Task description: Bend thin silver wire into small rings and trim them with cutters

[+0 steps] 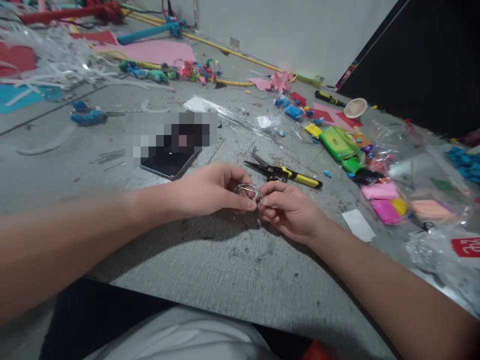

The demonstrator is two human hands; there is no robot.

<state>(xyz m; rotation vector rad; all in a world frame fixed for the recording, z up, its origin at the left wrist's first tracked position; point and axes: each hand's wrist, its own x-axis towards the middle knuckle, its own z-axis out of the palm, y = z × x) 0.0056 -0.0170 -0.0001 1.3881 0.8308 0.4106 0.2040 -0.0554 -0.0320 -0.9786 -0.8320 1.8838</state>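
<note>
Between my hands is a small ring of thin silvery wire (245, 187), held above the grey table. My left hand (219, 190) pinches its lower side between thumb and fingers. The fingertips of my right hand (288, 207) close on the ring's right side, close to the left thumb. Just beyond the right hand lies a pair of black and yellow scissors (300, 177), blades pointing left. A phone (168, 157) rests behind my left hand, its upper part blurred by pixels.
Loose straight wires (232, 116) lie behind the phone. Coloured clay packets (339, 142) and clear plastic bags (431, 170) crowd the right side, near a white paper piece (358, 225). White shredded strips (67, 60) and pink paper (150, 52) cover the back left. A pale wall (262, 35) stands behind.
</note>
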